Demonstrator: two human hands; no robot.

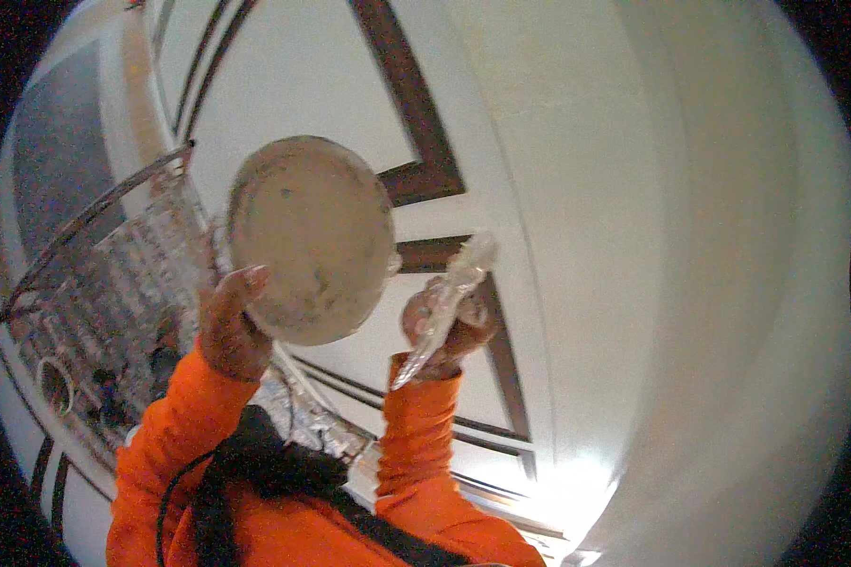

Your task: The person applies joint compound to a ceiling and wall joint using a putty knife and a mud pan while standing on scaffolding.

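Orange sleeves [255,491] fill the view at six o'clock, with a dark strap [255,463] draped across them, and both forearms rise from there toward the middle of the frame.

At about nine o'clock from centre, the left hand [229,326] is raised with its fingers curled around the lower left edge of a round, domed glass shade [307,236], the fingertips pressed against the rim. That shade is pale and dusty-looking, its broad face turned toward the camera and tipped slightly to the right; it has no marked long axis, being nearly circular.

Just right of it, close to centre, the right hand [444,331] is closed in a grip around a clear crystal pendant [444,307]. This pendant is long and narrow: its long axis runs from roughly seven o'clock up to one o'clock, with the pointed tip low, near the wrist, and the thicker end high, just above the fingers. Shade and pendant sit near each other; whether they touch cannot be told.

Behind the left arm, from eight to ten o'clock, hangs a chandelier [113,283] with a dark metal frame and rows of small crystals. Overhead spreads a white ceiling [633,236] crossed by dark brown trim bands [416,113] running diagonally from twelve o'clock down toward five o'clock.
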